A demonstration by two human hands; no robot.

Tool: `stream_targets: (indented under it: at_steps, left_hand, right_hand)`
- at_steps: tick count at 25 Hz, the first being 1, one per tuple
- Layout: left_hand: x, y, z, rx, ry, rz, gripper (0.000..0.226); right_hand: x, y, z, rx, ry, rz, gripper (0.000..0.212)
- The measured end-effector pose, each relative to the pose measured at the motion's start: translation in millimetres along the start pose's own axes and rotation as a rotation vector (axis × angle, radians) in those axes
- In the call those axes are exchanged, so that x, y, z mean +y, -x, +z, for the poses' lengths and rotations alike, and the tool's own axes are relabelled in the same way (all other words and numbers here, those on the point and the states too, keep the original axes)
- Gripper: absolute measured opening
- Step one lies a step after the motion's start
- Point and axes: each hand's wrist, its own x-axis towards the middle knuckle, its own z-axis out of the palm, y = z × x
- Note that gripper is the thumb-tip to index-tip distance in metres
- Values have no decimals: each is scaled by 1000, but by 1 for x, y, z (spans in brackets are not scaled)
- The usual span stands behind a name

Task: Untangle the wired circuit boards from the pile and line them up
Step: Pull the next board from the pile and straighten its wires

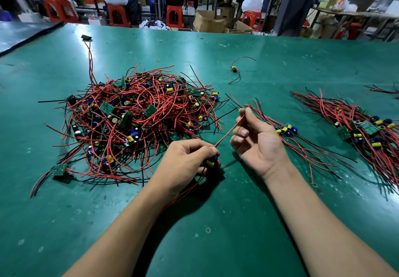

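**Straightening a red wire (228, 131) on one freed circuit board (210, 161)**

Curled round the small circuit board, the left hand (185, 162) held it just off the near right edge of the tangled pile (138, 116), with the board's blue and yellow capacitors showing beside the fingertips. The right hand (257, 140) pinched the far end of the same board's red wire between thumb and forefinger, its other fingers loosely bent and holding nothing. The wire ran taut between the two hands, probably to pull it straight so the board could lie flat alongside the others. Another red lead trailed from the left hand toward the near edge of the green surface (216, 233).

Just right of the right hand lay a short row of boards (285, 129), capacitors together and wires fanned the same way, the likely place for this one. Farther right sat a larger sorted bundle (367, 129). One stray board (233, 69) and a rubber band (158, 60) lay on the far side. Most boards were in the pile, so much untangling seemed left.
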Motion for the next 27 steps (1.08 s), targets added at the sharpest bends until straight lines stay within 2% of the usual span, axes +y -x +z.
stream_targets:
  at_steps: [3, 6, 9, 13, 16, 18, 21, 25, 27]
  left_hand:
    - [0, -1, -1, 16, 6, -2, 18]
    - [-1, -2, -1, 27, 22, -7, 21]
    - [-1, -1, -1, 8, 24, -6, 19]
    - [-1, -1, -2, -1, 30, -10, 18]
    - [0, -1, -2, -9, 33, -13, 18]
    - [0, -1, -2, -5, 31, -12, 19]
    - [1, 0, -3, 19, 46, -11, 19]
    - [0, 1, -1, 33, 86, -24, 22]
    - [1, 1, -2, 34, 98, -26, 22]
  right_hand:
    - [2, -2, -1, 121, 121, -119, 4]
    - [5, -3, -1, 222, 261, -223, 7]
    - [5, -1, 1, 190, 178, -162, 8]
    - [-4, 1, 0, 44, -32, 11, 13]
    - [-2, 0, -3, 36, -61, 27, 16]
    - [0, -3, -6, 81, 76, -56, 19]
    - [5, -3, -8, 78, 473, -262, 14]
    - [21, 5, -7, -144, 688, -147, 23]
    - [25, 7, -6, -157, 749, -141, 26]
